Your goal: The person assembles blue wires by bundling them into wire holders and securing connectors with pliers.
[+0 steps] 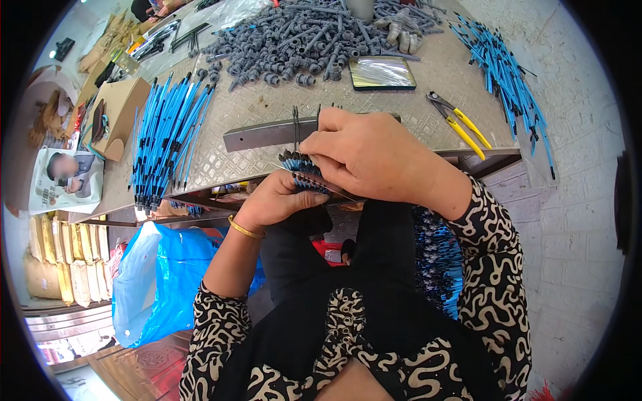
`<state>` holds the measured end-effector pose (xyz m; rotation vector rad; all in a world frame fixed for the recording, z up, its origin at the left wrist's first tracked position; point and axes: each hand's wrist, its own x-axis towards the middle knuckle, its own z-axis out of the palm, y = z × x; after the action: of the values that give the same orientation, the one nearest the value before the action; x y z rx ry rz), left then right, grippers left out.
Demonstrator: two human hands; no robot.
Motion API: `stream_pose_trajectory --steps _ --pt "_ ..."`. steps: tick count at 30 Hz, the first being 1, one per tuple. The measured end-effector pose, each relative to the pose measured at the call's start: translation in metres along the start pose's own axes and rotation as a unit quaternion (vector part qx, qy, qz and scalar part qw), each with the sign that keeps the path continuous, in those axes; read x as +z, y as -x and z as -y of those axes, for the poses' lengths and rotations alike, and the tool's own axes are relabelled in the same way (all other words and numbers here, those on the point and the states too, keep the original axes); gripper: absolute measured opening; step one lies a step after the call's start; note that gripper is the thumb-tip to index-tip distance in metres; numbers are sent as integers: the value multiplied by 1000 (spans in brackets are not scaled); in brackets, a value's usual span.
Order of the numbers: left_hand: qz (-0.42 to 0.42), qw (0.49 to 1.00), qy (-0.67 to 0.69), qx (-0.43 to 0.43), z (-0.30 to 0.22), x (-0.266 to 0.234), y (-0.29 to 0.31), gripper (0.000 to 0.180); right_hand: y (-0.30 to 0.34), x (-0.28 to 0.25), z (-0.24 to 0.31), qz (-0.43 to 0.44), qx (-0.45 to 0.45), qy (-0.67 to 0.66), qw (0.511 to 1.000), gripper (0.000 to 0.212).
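At the near edge of the table, my left hand (pixel 277 200) is closed round a bundle of thin blue rods with black ends (pixel 309 180), thumb lying along its near side. My right hand (pixel 371 157) is bent over the bundle's far side with its thumb and fingers pinched together; what lies between the fingertips is hidden. A thin pale strand crosses the bundle below the fingers. Just beyond both hands lies a grey metal bar (pixel 257 138), and dark upright prongs (pixel 295 123) stand by it, partly covered by my right hand.
A heap of grey plastic fittings (pixel 301 40) covers the table's far side, with a grey glove (pixel 403 32) and a shallow box of fine pins (pixel 382 73). Blue rods lie in piles at left (pixel 164 140) and right (pixel 498 73). Yellow-handled pliers (pixel 465 127) rest near the right edge.
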<state>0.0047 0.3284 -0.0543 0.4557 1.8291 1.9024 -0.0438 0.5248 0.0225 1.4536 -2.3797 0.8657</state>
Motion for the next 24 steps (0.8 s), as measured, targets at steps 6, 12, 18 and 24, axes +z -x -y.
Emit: stream_pose_trajectory --steps 6,12,18,24 --pt "3 1000 0 -11 2 -2 0 18 1 3 -5 32 13 -33 999 15" --pt "-2 1000 3 9 9 -4 -1 18 2 23 -11 -35 19 -88 995 19" --pt "-20 999 44 9 10 -3 0 21 5 35 -14 -96 5 -117 989 23" --pt "-27 998 58 13 8 1 -2 21 6 37 -11 -124 15 -79 989 25"
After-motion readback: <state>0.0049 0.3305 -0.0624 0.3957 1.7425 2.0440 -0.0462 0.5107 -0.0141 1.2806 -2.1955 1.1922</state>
